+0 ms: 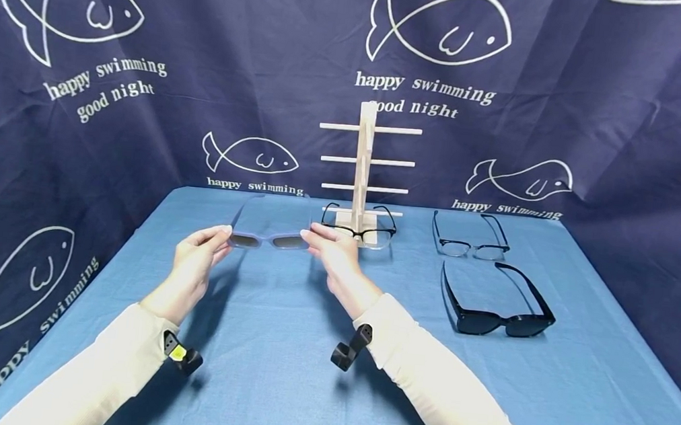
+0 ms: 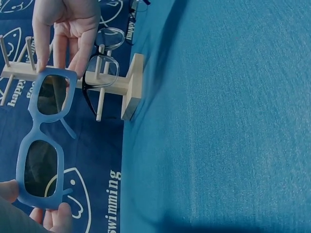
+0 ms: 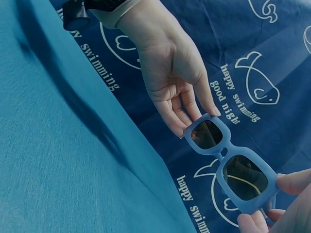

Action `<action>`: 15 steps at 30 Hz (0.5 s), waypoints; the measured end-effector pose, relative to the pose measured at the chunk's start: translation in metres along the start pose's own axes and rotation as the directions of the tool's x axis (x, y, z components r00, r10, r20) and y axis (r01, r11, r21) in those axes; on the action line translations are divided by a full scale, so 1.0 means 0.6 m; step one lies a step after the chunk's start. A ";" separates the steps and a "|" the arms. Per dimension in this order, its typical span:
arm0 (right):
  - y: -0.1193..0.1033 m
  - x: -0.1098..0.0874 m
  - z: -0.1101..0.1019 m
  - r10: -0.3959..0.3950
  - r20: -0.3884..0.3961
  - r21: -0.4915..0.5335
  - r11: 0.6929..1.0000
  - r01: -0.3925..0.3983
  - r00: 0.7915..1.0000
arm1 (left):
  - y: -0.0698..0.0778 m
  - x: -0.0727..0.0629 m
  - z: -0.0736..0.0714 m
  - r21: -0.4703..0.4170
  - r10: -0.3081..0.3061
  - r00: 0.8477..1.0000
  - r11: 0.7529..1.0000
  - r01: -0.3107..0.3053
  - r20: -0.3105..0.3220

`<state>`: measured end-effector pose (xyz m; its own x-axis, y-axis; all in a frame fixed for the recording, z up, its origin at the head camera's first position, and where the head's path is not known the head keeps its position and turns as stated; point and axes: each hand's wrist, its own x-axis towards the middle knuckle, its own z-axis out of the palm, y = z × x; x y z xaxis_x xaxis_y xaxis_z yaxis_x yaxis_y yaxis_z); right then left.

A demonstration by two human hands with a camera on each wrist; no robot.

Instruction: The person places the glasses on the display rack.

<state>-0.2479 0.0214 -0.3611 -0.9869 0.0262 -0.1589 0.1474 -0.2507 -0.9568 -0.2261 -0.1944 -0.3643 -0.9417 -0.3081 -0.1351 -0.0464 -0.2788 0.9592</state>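
Observation:
Both hands hold a pair of blue-framed sunglasses (image 1: 268, 239) with dark lenses, raised over the table. My left hand (image 1: 193, 264) pinches the frame's left end, and my right hand (image 1: 339, 259) pinches the right end. The temples stick out away from me, unfolded. In the left wrist view the sunglasses (image 2: 39, 131) stand upright between the two hands. Just behind my right hand, black-rimmed eyeglasses (image 1: 383, 238) with clear lenses sit low on a wooden display rack (image 1: 363, 167) with several crossbars.
To the right on the blue-covered table (image 1: 277, 382) lie clear-lens eyeglasses (image 1: 472, 250) and, nearer, black sunglasses (image 1: 504, 323), both with temples unfolded. A dark blue curtain (image 1: 269, 51) printed with white fish hangs behind the table and at its sides.

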 end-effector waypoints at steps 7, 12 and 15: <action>-0.002 0.001 -0.008 -0.031 0.006 0.006 0.999 0.031 0.999 | 0.000 -0.002 0.006 0.002 -0.014 1.000 1.000 0.014 0.002; -0.011 -0.004 -0.012 -0.011 -0.002 0.011 1.000 0.011 1.000 | -0.002 -0.002 0.008 0.016 -0.025 1.000 1.000 0.025 0.018; -0.016 -0.009 -0.014 0.011 -0.003 0.010 1.000 -0.011 1.000 | -0.002 -0.003 0.009 0.016 -0.021 0.999 1.000 0.020 0.024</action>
<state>-0.2433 0.0319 -0.3529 -0.9851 0.0265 -0.1701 0.1575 -0.2609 -0.9524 -0.2261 -0.1884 -0.3636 -0.9484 -0.2799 -0.1490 -0.0711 -0.2702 0.9602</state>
